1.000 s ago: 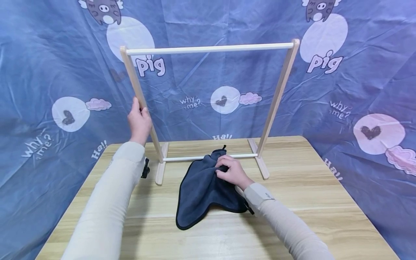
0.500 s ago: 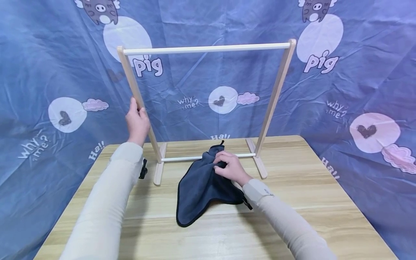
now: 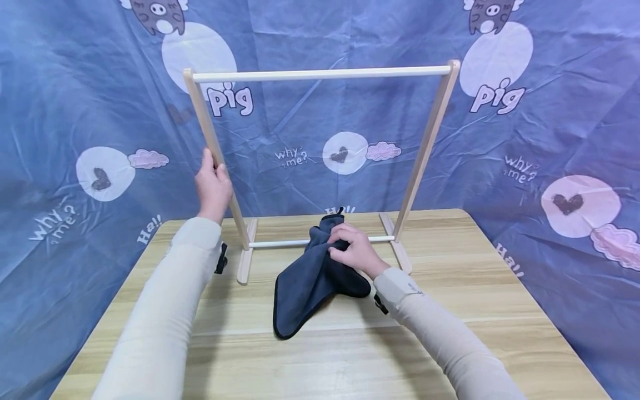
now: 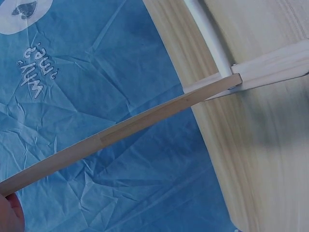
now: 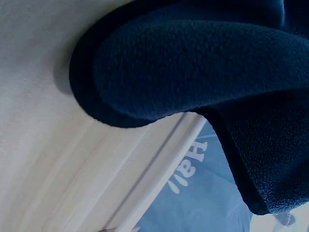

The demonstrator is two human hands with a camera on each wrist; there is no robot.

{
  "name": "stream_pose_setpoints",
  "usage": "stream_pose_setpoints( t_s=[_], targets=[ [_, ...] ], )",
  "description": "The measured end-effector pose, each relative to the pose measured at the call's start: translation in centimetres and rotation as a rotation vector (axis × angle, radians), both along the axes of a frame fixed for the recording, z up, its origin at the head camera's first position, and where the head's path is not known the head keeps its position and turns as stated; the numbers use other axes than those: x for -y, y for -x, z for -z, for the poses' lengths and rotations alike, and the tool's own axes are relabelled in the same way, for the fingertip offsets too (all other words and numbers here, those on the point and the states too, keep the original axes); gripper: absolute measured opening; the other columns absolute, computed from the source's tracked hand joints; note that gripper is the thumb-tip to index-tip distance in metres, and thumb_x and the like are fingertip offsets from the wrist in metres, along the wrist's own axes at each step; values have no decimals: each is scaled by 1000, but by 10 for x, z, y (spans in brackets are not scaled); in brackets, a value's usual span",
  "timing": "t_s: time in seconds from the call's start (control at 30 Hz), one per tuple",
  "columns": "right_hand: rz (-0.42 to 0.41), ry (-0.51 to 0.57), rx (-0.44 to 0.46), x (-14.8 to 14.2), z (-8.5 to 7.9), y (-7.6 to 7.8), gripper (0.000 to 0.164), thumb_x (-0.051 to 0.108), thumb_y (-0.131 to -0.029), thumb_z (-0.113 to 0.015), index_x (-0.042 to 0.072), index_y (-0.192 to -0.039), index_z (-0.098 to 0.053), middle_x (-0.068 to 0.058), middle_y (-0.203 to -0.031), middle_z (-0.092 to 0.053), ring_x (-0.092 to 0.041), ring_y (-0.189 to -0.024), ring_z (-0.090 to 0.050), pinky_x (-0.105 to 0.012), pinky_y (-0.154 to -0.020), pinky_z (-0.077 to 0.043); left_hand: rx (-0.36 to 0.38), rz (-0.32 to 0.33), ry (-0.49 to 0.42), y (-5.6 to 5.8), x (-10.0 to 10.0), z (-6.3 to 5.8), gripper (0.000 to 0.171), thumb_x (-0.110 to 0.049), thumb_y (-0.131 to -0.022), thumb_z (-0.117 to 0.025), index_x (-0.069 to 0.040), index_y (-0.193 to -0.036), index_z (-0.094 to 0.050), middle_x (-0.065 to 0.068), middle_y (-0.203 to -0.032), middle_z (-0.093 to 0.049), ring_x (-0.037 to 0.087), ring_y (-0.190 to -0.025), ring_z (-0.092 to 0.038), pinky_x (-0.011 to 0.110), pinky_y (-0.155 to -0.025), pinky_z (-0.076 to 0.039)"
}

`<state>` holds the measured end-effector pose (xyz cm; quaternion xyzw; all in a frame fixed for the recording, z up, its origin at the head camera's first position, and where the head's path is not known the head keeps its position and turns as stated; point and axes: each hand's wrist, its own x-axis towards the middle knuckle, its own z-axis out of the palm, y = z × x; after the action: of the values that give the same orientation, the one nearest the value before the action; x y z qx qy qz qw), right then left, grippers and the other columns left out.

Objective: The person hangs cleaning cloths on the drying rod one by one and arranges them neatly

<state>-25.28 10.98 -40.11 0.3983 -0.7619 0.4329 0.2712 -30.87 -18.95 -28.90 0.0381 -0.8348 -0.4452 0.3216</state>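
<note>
In the head view a wooden rack [image 3: 320, 74] stands on the table, with pale upper and lower rods between two uprights. My left hand [image 3: 214, 189] grips the left upright [image 3: 202, 114] about halfway up; only a bit of that hand [image 4: 9, 215] shows in the left wrist view. My right hand [image 3: 356, 250] pinches a dark blue-grey towel [image 3: 302, 289] with black edging and a small loop [image 3: 341, 210] at its top. Bunched folds overlap the lower rod [image 3: 280, 243], while one corner hangs toward the front. Towel folds [image 5: 193, 72] fill much of the right wrist view.
The light wood-grain table [image 3: 320, 366] extends in front of the rack and to both sides. A blue printed curtain [image 3: 280, 183] hangs close behind the table and around its sides. The rack's feet [image 3: 245, 265] lie front to back.
My right hand has moved slightly up and toward the back with the towel, and its lower edge and right corner have drawn away from the front. My left hand keeps its grip on the upright.
</note>
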Motion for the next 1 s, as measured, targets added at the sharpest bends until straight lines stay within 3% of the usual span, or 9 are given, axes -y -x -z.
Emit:
stream_pose_setpoints(
  t_s=[0.13,0.23,0.43,0.63,0.87,1.0],
  targets=[
    [-16,7,-13,4,-21,-14,15,-16,-59,-65,-6,-69,-63,-23,-80,-62,-35,-78,-58,-38,-72,-49,0,3,-6,0,0,0,44,-10,-97,-38,-10,-141,-33,24,-120,-56,35,-108,-54,43,-93,-44],
    [-10,3,-10,6,-27,-18,16,-17,-59,-65,-6,-69,-62,-23,-80,-61,-36,-77,-57,-36,-72,-50,9,9,-11,1,0,-1,44,-11,-98,-38,-11,-141,-33,23,-121,-56,34,-109,-54,43,-93,-44],
    [-10,14,-32,7,-32,-20,16,-17,-59,-66,-6,-70,-64,-24,-82,-63,-36,-80,-59,-39,-73,-50,-4,0,-7,1,-1,-3,42,-10,-97,-38,-10,-139,-35,25,-118,-57,36,-106,-55,44,-92,-45],
    [-2,21,-34,8,-34,-20,16,-16,-60,-66,-5,-71,-64,-23,-84,-63,-35,-82,-59,-28,-77,-49,-1,-3,-9,1,-1,-3,42,-9,-97,-39,-11,-139,-35,24,-118,-57,35,-106,-55,44,-92,-45],
    [-12,31,-49,7,-39,-19,15,-17,-60,-65,-6,-71,-64,-23,-82,-63,-36,-81,-60,-35,-75,-50,6,2,-10,1,0,-2,40,-9,-97,-38,-11,-138,-36,24,-117,-57,36,-104,-55,45,-90,-46],
    [0,43,-57,5,-40,-17,15,-16,-60,-66,-6,-71,-64,-23,-82,-63,-37,-81,-59,-26,-80,-48,4,0,-6,2,0,-1,41,-9,-97,-39,-10,-138,-36,25,-117,-57,36,-104,-55,44,-91,-45]
  ],
)
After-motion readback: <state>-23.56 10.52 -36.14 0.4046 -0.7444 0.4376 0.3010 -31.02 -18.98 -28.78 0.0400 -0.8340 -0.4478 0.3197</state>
